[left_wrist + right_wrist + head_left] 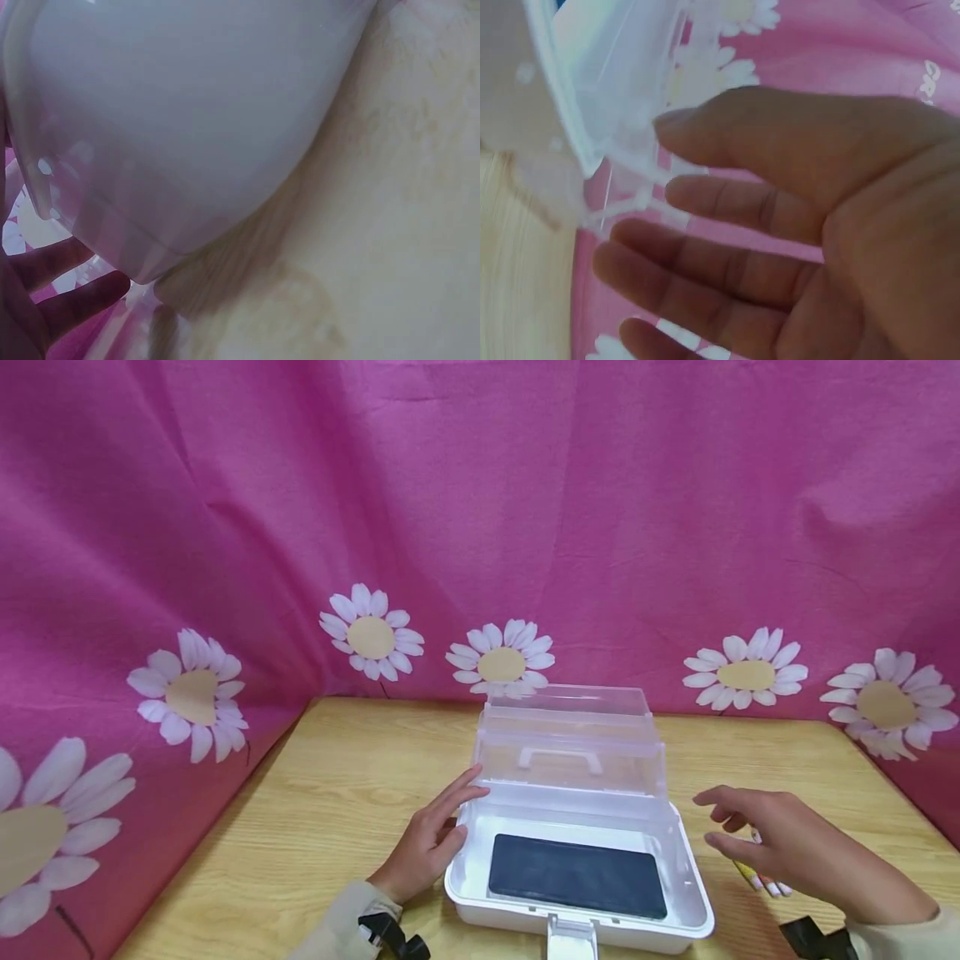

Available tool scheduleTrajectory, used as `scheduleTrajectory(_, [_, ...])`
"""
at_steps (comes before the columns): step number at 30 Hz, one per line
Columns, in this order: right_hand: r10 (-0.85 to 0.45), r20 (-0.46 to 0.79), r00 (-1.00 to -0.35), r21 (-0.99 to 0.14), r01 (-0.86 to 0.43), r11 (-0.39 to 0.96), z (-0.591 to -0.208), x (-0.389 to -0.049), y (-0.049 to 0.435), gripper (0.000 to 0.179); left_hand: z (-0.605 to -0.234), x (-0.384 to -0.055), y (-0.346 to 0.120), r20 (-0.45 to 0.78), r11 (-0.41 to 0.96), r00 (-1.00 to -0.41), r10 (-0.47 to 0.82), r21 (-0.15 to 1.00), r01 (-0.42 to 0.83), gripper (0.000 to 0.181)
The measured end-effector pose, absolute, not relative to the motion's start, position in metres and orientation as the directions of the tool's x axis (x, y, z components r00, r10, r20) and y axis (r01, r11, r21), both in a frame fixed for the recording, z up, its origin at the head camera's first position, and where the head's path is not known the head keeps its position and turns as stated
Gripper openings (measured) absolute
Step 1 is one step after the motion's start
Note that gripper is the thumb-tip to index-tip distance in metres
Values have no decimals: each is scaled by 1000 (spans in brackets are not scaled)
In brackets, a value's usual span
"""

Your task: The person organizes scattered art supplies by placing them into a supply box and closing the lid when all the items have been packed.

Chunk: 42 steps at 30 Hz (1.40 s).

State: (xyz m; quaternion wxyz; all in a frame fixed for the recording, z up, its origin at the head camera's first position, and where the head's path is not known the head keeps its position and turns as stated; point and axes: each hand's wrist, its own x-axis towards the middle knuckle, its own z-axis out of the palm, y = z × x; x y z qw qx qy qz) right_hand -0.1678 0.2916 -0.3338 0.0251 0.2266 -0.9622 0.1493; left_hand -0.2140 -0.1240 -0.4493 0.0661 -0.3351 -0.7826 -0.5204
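Observation:
A white plastic storage box (pixel 480 906) stands on the table with its clear lid (pixel 570 731) tipped back. Flat on the box's floor lies a dark rectangular slab (pixel 576 875) with rounded corners. My left hand (pixel 429 843) rests against the box's left side, fingers extended along the rim and thumb at its edge. In the left wrist view two fingertips (pixel 105 289) show at the box's corner. To the right of the box hovers my right hand (pixel 772 831), holding nothing, fingers loosely bent. Below it lie several slim pens or crayons (pixel 757 878), partly hidden by that hand.
The wooden table (pixel 360 760) reaches back to a pink cloth (pixel 637 527) printed with white daisies, which also hangs along the left and right sides. A white handle (pixel 558 758) sits on the raised lid, and a latch (pixel 572 937) hangs at the box's front.

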Motion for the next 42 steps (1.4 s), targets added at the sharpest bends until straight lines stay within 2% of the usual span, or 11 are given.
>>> scheduleTrajectory(5, [-321, 19, -947, -285, -313, 906, -336, -178, 299, 39, -449, -213, -124, 454, 220, -773, 443, 781, 584, 59])
scheduleTrajectory(11, [-245, -64, -967, -265, -220, 939, -341, -188, 305, 41, -448, -212, -122, 443, 226, -787, 430, 791, 569, 61])
scheduleTrajectory(16, [-208, -122, -970, -243, -174, 954, -349, -195, 313, 35, -448, -213, -121, 443, 224, -792, 420, 795, 564, 61])
scheduleTrajectory(26, [-141, -285, -948, -298, -52, 953, -367, -202, 322, 30, -450, -213, -120, 474, 206, -777, 414, 783, 587, 61])
scheduleTrajectory(34, [-120, -346, -930, -314, -6, 950, -373, -201, 321, 23, -431, -201, -116, 458, 205, -793, 400, 799, 565, 57])
scheduleTrajectory(42, [-117, -332, -936, -313, -7, 950, -380, -198, 322, 15, -413, -191, -115, 445, 187, -793, 416, 811, 554, 53])
